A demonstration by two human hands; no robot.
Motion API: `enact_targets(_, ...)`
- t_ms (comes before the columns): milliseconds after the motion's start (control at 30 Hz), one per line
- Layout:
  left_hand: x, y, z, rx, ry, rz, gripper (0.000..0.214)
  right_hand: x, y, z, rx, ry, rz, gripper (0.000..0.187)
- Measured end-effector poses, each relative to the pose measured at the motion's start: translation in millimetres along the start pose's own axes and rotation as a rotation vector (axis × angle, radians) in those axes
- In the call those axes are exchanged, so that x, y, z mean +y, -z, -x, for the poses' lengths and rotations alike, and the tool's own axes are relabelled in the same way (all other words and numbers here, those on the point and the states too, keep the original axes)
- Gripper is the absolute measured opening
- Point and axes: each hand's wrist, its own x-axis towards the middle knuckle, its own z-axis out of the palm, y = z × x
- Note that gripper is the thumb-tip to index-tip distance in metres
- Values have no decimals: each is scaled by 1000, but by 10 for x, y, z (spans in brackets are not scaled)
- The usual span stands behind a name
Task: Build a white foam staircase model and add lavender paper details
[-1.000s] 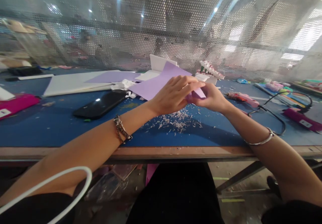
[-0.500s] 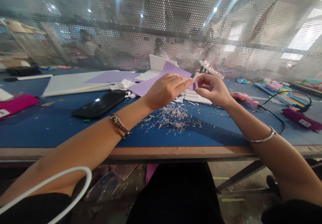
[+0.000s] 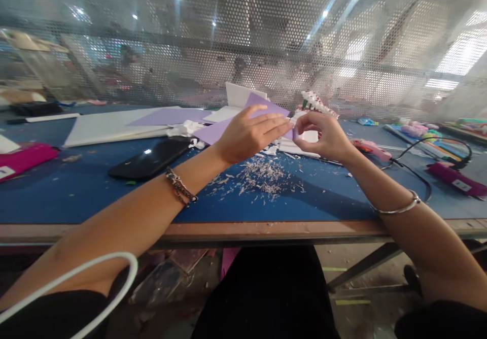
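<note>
My left hand (image 3: 249, 135) and my right hand (image 3: 323, 137) meet above the blue table (image 3: 76, 192), both pinching a small purple piece (image 3: 294, 133) between their fingertips. A larger purple sheet (image 3: 213, 130) lies on the table just behind my left hand. White paper strips (image 3: 299, 147) rest under the hands, and a heap of pale shavings (image 3: 264, 175) is scattered in front of them.
A black phone (image 3: 152, 157) lies left of centre. White boards (image 3: 110, 124) and a pink object (image 3: 23, 157) sit at the left. A glue gun (image 3: 367, 148), black cable (image 3: 418, 176) and pink tool (image 3: 456, 179) are at the right. A perforated screen (image 3: 243, 39) backs the table.
Both hands have risen a little and moved away from the big purple sheet. The small purple piece is now held up between the fingertips, uncovering the white strips beneath.
</note>
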Motion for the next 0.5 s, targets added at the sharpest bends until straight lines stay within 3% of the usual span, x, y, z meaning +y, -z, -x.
enact_targets(300,62,-95,-29,169,-59,105,21,-43,-250,32,-151,-54,-196,26)
enact_targets(500,153,-123,-10,202,218,65,47,-57,-275,40,-167,17,-122,16)
